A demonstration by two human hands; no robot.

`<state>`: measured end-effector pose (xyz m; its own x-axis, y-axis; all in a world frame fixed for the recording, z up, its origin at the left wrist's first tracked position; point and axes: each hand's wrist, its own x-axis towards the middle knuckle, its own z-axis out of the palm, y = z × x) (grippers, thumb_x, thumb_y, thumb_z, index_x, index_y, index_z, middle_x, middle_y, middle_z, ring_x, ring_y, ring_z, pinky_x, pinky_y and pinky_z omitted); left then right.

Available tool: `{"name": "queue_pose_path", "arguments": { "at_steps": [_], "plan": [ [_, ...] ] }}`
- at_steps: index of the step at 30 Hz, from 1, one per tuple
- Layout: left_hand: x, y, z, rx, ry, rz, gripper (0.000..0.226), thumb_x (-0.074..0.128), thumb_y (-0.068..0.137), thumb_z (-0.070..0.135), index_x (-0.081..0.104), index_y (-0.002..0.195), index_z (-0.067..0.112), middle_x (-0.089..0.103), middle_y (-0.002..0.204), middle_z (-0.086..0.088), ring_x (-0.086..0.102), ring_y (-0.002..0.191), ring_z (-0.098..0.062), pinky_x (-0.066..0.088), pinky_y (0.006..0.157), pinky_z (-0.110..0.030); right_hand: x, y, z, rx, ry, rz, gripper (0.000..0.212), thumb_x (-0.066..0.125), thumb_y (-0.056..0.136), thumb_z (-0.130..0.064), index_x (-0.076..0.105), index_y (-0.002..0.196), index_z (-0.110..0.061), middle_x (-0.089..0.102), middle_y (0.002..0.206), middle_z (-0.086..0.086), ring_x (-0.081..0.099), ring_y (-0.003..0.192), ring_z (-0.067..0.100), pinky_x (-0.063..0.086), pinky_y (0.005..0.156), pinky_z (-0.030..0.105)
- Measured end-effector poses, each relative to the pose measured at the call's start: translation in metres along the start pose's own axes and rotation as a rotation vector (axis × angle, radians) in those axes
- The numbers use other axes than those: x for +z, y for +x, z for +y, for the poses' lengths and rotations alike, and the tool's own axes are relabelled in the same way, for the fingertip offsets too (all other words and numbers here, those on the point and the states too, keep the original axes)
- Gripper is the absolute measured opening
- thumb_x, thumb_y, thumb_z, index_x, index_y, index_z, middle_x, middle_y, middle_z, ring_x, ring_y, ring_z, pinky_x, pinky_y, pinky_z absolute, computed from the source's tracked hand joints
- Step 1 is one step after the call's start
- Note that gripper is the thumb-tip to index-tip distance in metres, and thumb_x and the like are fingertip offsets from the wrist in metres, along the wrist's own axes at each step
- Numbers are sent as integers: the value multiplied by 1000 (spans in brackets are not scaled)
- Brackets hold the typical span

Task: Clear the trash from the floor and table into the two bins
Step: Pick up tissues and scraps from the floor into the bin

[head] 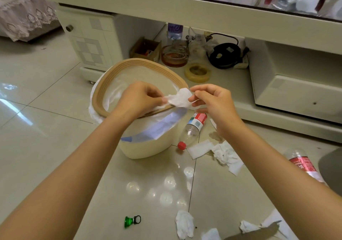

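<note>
A cream bin (148,147) with a tan rim ring and a white liner stands on the tiled floor. Over its right rim, my left hand (140,97) and my right hand (212,101) both pinch a crumpled white tissue (178,99) between them. Right of the bin lies a clear plastic bottle (192,130) with a red cap. More white tissues (222,152) lie beside it. A second bottle (303,164) with a red label lies at the right. Near the bottom sit another tissue (184,223) and a green bottle top (131,221).
A cream coffee table (185,12) runs across the back, its lower shelf holding a tape roll (197,72), a glass ashtray (174,56), a black kettle base (225,55) and a small box (146,49). Paper scraps (259,228) lie at the bottom right. A grey object (331,167) sits at the right edge.
</note>
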<state>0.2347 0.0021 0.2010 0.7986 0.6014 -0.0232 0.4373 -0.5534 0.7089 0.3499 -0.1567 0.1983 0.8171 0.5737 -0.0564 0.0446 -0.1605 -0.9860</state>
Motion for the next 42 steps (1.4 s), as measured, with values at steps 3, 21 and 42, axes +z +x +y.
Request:
{"name": "queue_pose_path", "arguments": {
  "at_steps": [3, 21, 42],
  "plan": [
    [0, 8, -9, 27, 147, 214, 14, 68, 86, 34, 74, 93, 24, 69, 81, 7, 63, 78, -12, 54, 71, -32, -12, -1, 8, 36, -21, 33, 19, 53, 89, -7, 69, 95, -13, 71, 77, 2, 62, 70, 12, 54, 73, 33],
    [23, 18, 22, 136, 234, 121, 28, 62, 85, 49, 72, 79, 24, 69, 69, 3, 64, 70, -15, 54, 67, -36, -47, -4, 55, 172, -89, 55, 21, 52, 86, -2, 70, 87, -14, 68, 80, 1, 57, 71, 15, 46, 65, 29],
    [232, 13, 19, 357, 488, -177, 35, 55, 90, 38, 55, 123, 26, 63, 113, 0, 59, 104, -22, 44, 77, -33, -100, 14, 175, 256, -316, 139, 19, 54, 89, -5, 71, 90, -14, 69, 85, 3, 64, 80, 15, 52, 75, 28]
  ]
}}
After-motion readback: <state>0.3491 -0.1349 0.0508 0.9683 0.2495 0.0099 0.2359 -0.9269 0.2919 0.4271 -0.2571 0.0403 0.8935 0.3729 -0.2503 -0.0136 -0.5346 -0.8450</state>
